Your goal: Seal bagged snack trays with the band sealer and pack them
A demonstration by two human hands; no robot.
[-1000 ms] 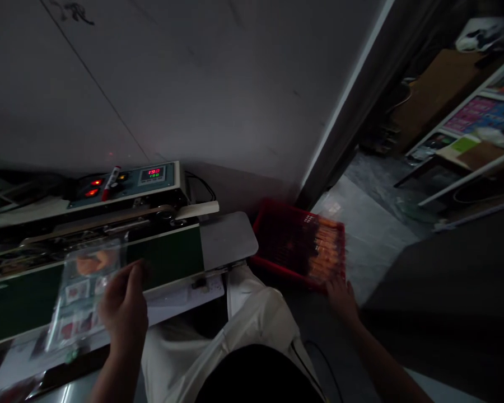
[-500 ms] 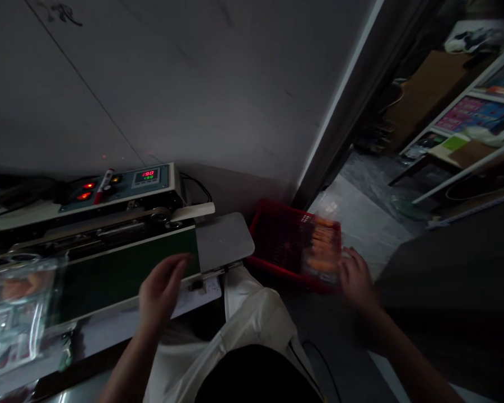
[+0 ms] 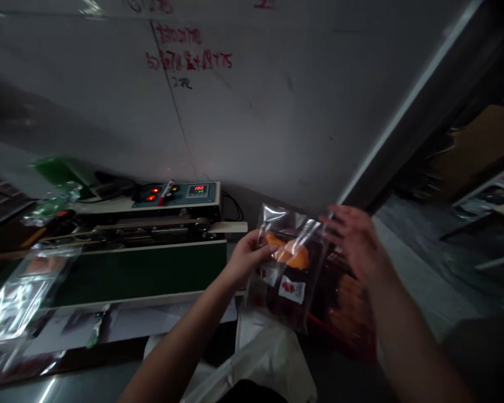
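Note:
My left hand (image 3: 252, 254) is closed on the left edge of a clear plastic bag (image 3: 279, 313), its thumb lying over the front. Inside the bag are rounded orange pieces (image 3: 296, 254) and a small white packet (image 3: 293, 289) with a red print. My right hand (image 3: 355, 240) is just by the bag's upper right edge, fingers spread and blurred; I cannot tell whether they touch it. Below and behind the bag is a red crate (image 3: 363, 347), partly covered, with more orange-brown pieces (image 3: 348, 305) in it.
A sealing machine with a lit control panel (image 3: 199, 192) stands against the wall, a green conveyor belt (image 3: 151, 274) in front. Another filled clear bag (image 3: 33, 285) lies at the belt's left end. A red-and-white marker (image 3: 166, 192) rests on the panel. A doorway frame rises at right.
My left hand has moved from over the belt to the right and taken hold of a bag. My right hand has come up from the crate's right side. The view has shifted left.

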